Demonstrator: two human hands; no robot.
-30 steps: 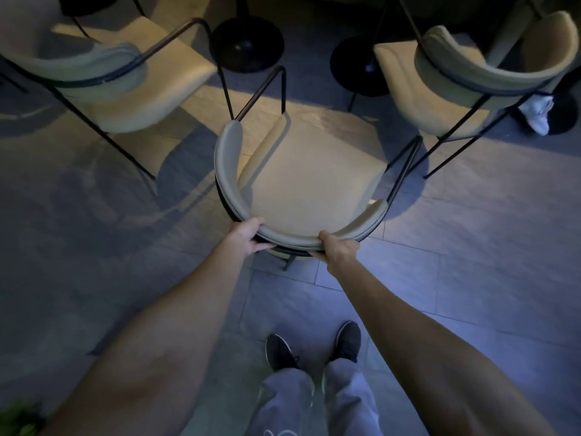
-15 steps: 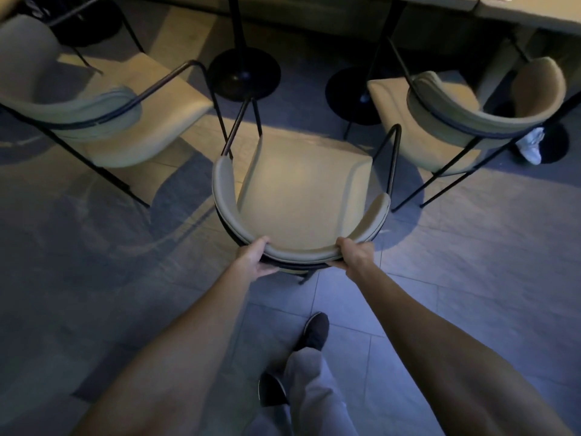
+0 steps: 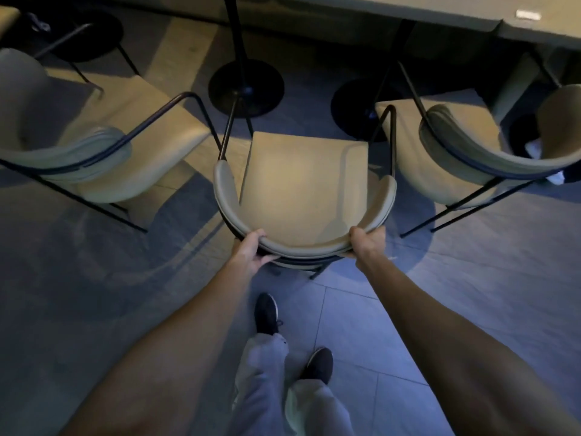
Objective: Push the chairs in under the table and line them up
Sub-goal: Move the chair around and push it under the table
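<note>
A beige middle chair with a curved back and thin black metal arms stands straight ahead, its seat facing the table along the top edge. My left hand grips the left part of its backrest. My right hand grips the right part. A matching left chair stands turned at an angle. The right chair is also angled, its seat partly under the table.
Two round black table bases sit on the tiled floor just beyond the middle chair's front. A further base and something white lie at far right. My dark shoes are close behind the chair.
The middle chair has turned square to the table and moved forward toward it. My hands have spread wider apart on its backrest, and I have stepped forward.
</note>
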